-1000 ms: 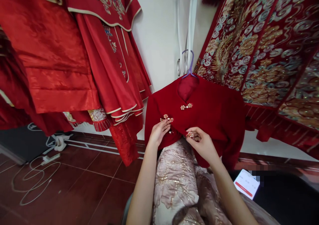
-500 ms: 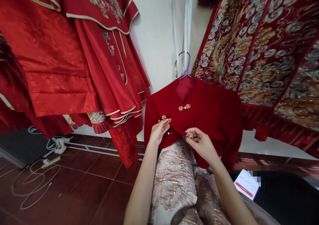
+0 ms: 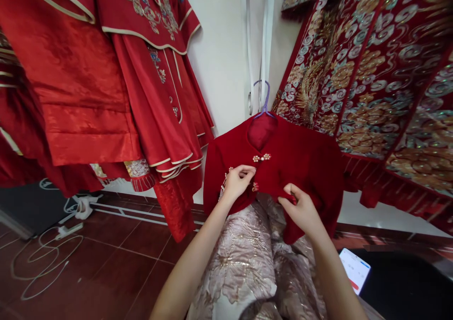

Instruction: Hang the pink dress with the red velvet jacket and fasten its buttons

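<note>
A dark red velvet jacket (image 3: 304, 159) hangs in front of me on a purple hanger (image 3: 264, 100). One pearl knot button (image 3: 261, 158) is fastened below the collar. My left hand (image 3: 238, 182) pinches the jacket's left front flap beside a second pearl button (image 3: 255, 187). My right hand (image 3: 300, 210) grips the lower front edge of the jacket, fingers closed on the fabric. A pink and gold brocade skirt (image 3: 244, 258) hangs below the jacket, between my forearms.
Red satin embroidered garments (image 3: 106, 74) hang at the left. Heavily embroidered red and gold robes (image 3: 375, 65) hang at the right. A white cable (image 3: 42, 254) lies coiled on the dark red tile floor. A phone (image 3: 355, 269) lies on a black surface at lower right.
My left hand has risen and closed on the left flap, covering the pearl clasp seen earlier. My right hand shifted right and down along the hem. The jacket front has pulled together.
</note>
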The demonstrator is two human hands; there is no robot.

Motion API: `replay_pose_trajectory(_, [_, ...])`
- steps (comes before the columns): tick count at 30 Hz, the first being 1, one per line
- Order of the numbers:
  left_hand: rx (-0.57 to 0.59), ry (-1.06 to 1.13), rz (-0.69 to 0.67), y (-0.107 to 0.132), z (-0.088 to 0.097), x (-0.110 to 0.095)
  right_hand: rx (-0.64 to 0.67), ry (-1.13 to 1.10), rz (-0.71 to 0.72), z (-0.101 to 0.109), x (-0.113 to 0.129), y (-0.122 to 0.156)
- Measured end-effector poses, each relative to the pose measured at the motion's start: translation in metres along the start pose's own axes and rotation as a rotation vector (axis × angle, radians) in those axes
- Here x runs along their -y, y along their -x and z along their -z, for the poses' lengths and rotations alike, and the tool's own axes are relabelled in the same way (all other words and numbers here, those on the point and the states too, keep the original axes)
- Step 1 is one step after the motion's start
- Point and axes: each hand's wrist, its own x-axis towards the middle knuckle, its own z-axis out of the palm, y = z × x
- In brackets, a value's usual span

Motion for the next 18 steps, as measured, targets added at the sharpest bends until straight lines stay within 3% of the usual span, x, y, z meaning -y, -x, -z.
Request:
replay_pose_trajectory(2, [-0.025,-0.261,-0.232,-0.006,-0.007,-0.01,0.004,0.004,0.004,0.01,0.001,-0.001])
replay_pose_trajectory(4, [-0.004,-0.486,-0.358,-0.012,-0.011,-0.019,0.031,0.006,0.001,0.018,0.001,-0.002])
replay_pose_trajectory(13, [0.116,-0.899,-0.437,-0.041,-0.01,-0.042,0.205,0.069,0.046,0.027,0.0,0.0])
replay_pose_trajectory(18, [0.184,-0.982,-0.616,-0.036,-0.008,-0.051,0.265,0.113,0.071,0.031,0.003,0.001])
